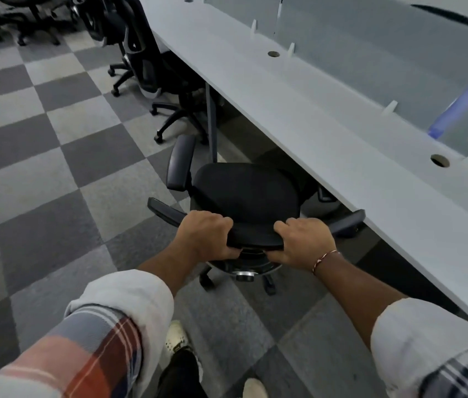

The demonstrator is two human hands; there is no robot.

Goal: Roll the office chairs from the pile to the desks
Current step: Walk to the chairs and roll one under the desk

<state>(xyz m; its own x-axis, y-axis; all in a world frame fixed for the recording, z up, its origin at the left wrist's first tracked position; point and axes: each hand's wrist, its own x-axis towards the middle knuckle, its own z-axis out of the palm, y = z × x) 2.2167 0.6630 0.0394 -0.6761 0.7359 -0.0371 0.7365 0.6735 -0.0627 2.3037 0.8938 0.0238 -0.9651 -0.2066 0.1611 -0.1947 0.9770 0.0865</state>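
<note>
Gripped the office chair (244,193) by the top edge of the backrest (255,239), left hand (205,235) and right hand (303,242) side by side, fingers (217,219) clamped over the rim, probably for steering it straight in. Sat at the near edge of the worktop (341,133), seat nosing under. Showed only a couple of castors (207,280) below; couldn't make out the seat's front in the shadow there.

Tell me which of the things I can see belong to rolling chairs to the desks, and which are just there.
For the job:
black chair, its back held by the left hand and right hand
desk
chairs at the desk
chairs at the far left

Just there:
partition panels
cable hole
checkered carpet
bracelet
</note>
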